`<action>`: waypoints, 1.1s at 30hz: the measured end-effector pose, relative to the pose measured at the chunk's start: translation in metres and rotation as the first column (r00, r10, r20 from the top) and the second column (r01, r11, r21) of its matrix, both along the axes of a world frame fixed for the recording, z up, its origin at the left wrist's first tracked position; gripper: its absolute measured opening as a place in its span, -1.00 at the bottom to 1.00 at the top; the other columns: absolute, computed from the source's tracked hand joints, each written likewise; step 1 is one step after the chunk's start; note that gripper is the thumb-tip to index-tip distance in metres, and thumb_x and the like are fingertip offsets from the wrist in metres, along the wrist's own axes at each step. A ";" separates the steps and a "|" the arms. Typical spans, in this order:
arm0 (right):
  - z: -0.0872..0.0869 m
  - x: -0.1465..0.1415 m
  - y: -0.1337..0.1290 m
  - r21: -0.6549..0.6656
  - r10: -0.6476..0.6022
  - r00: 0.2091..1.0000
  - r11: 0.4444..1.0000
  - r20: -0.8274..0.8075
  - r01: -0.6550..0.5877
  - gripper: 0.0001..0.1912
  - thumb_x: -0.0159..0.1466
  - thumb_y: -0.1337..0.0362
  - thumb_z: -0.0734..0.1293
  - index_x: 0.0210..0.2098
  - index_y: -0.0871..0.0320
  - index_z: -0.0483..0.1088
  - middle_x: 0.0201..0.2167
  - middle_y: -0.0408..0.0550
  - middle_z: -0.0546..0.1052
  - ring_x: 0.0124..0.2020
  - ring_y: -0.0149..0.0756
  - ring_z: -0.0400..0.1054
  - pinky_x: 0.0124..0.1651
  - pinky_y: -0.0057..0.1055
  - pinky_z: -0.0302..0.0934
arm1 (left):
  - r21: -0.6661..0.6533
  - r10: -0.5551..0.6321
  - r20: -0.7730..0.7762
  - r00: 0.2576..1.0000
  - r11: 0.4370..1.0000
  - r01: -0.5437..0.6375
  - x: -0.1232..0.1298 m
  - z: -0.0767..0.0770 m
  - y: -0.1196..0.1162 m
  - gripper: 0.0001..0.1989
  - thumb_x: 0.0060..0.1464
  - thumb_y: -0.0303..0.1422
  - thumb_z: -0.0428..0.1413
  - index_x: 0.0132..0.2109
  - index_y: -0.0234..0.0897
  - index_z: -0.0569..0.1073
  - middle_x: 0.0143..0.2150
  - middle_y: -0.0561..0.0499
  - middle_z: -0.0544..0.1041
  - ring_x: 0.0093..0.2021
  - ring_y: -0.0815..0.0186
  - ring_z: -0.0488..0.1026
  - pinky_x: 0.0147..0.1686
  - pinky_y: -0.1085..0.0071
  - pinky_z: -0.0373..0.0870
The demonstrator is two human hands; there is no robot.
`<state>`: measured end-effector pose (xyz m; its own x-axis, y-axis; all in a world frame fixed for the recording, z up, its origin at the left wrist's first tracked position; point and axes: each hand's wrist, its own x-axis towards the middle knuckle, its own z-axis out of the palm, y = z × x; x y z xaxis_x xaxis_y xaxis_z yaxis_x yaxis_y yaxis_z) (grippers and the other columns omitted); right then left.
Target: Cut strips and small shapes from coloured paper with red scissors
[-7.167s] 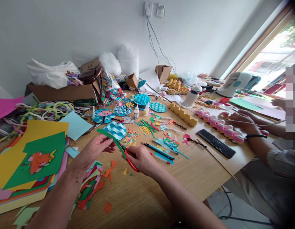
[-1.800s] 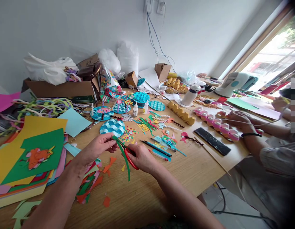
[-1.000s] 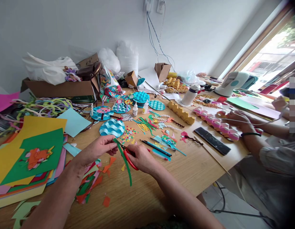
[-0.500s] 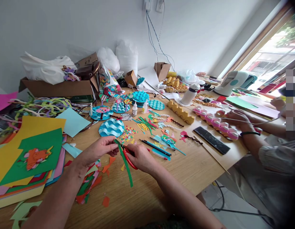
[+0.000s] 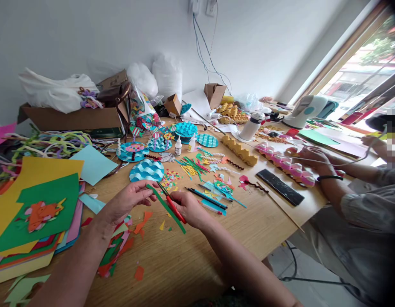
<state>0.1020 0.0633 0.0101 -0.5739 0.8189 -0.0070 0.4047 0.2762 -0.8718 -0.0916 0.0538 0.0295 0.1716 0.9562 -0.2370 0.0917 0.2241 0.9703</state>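
Between the thumb and fingers of my left hand (image 5: pixel 131 199) is the upper end of a narrow green paper strip (image 5: pixel 167 209). The strip slants down to the right, its lower end loose above the table. My right hand (image 5: pixel 188 208) grips red-handled scissors (image 5: pixel 175 209), whose blades point up and left beside the strip. Beyond my hands lie a blue disc with pale wavy bands (image 5: pixel 146 171) and a scatter of small coloured paper bits (image 5: pixel 169 179). Orange paper scraps (image 5: pixel 143 221) rest on the table below my left hand.
Coloured paper sheets (image 5: pixel 53 170) are stacked at the left. Pencils (image 5: pixel 208 198), a black phone (image 5: pixel 280 187) and a thin stick (image 5: pixel 283 209) lie to the right. Another person's hands (image 5: pixel 312 157) are at a pink egg-carton strip (image 5: pixel 285 165). Glue bottles (image 5: pixel 178 146) stand behind.
The green strip has swung so its lower end sits further right and higher. The scissors have turned, and their blades now show apart from the strip's tip. The whole view has shifted slightly.
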 end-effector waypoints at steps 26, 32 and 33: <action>-0.015 0.068 0.172 0.353 -0.380 0.831 0.904 0.406 0.240 -0.60 0.24 0.03 0.10 -0.38 0.21 0.36 -0.39 0.06 0.47 -0.34 -0.22 0.31 -0.32 -0.40 0.08 | -0.079 -0.007 0.089 0.996 0.997 0.014 -0.001 -0.003 0.003 -0.80 -0.07 -0.19 0.14 -0.34 -0.22 0.51 -0.43 0.03 0.50 -0.35 0.32 0.39 -0.32 0.45 0.32; -0.024 0.076 0.174 0.280 -0.382 0.912 0.901 0.148 0.331 -0.61 0.25 0.03 0.03 -0.42 0.17 0.29 -0.51 -0.10 0.42 -0.45 -0.35 0.27 -0.40 -0.45 0.11 | -0.058 0.066 0.118 0.991 0.997 -0.059 0.004 -0.008 0.001 -0.79 -0.10 -0.19 0.16 -0.38 -0.24 0.51 -0.50 0.03 0.49 -0.43 0.34 0.37 -0.40 0.47 0.29; -0.025 0.076 0.175 0.266 -0.382 0.918 0.900 0.103 0.345 -0.62 0.24 0.03 0.04 -0.42 0.17 0.29 -0.51 -0.11 0.42 -0.46 -0.36 0.28 -0.41 -0.46 0.11 | -0.058 0.066 0.123 0.990 0.997 -0.060 0.004 -0.008 0.001 -0.79 -0.11 -0.19 0.16 -0.38 -0.24 0.51 -0.50 0.03 0.49 -0.42 0.34 0.38 -0.40 0.47 0.29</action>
<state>0.1781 0.2381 -0.0145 -0.2430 0.9581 0.1517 0.6365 0.2755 -0.7204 -0.0876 0.0544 0.0214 0.1430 0.9523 -0.2696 -0.0450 0.2784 0.9594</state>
